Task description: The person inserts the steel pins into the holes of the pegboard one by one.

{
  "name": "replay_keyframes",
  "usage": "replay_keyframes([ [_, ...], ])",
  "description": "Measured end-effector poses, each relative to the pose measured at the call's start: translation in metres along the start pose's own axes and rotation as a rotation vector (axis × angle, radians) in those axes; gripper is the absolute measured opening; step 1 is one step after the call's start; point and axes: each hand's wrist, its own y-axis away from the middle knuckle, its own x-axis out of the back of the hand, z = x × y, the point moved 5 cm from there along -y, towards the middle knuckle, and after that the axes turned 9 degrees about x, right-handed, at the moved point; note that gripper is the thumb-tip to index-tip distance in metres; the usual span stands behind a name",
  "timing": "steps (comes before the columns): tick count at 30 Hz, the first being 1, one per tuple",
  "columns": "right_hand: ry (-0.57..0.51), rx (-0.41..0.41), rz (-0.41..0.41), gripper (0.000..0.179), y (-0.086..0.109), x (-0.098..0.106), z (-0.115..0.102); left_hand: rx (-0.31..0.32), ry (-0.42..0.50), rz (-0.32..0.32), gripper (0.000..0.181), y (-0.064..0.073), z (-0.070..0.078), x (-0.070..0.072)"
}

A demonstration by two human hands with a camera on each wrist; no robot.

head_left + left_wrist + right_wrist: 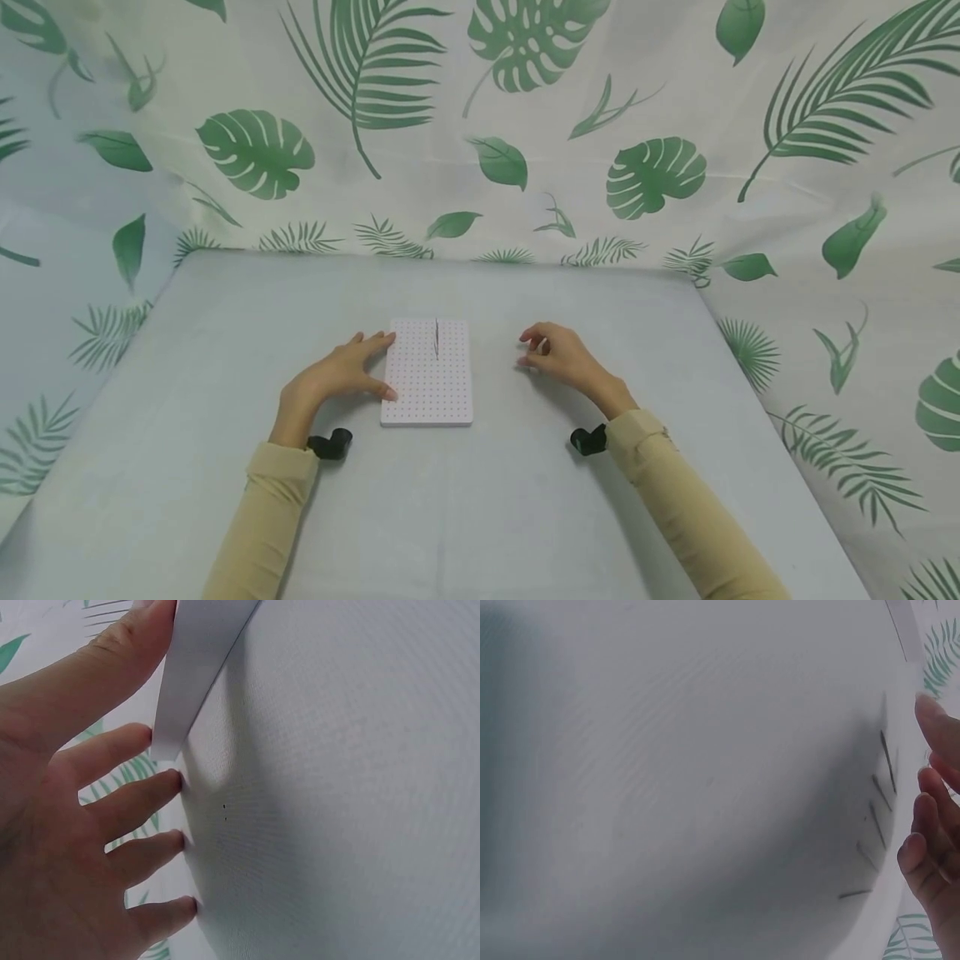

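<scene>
A white board with a grid of small holes [427, 392] lies on the table. Thin dark pins [437, 340] stand in a column on its upper half; their number is hard to tell. At the board's left edge rests my left hand [341, 371], thumb and index fingertip touching it, fingers spread. The left wrist view shows the board's side wall [199, 667] against the thumb. Off to the board's right, my right hand [558, 358] hovers low with bent fingers, thumb apart from them, nothing visible between. Several loose dark pins [877, 825] lie near its fingertips in the right wrist view.
A pale cloth covers the table [450, 508]. Behind it and at the sides hangs a white curtain with green leaves [502, 162]. Black wrist cameras, one at the left wrist [332, 443] and one at the right wrist [588, 440], sit by the sleeves.
</scene>
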Motion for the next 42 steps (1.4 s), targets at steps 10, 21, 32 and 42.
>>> replay_keyframes([
  [10, 0.054, -0.051, -0.041, 0.05, 0.005, 0.003, 0.008, 0.015, 0.016, -0.002, 0.102, 0.0, -0.002, -0.001],
  [21, 0.098, -0.096, -0.063, 0.056, 0.008, 0.0, 0.012, -0.004, 0.013, 0.007, 0.102, -0.001, -0.002, 0.0],
  [32, 0.091, -0.08, -0.076, 0.052, 0.007, -0.001, 0.011, -0.003, 0.015, 0.008, 0.103, -0.003, -0.003, -0.001],
  [42, 0.045, -0.105, -0.01, 0.05, 0.006, 0.0, 0.009, 0.002, 0.019, 0.008, 0.103, -0.004, -0.004, -0.002],
])
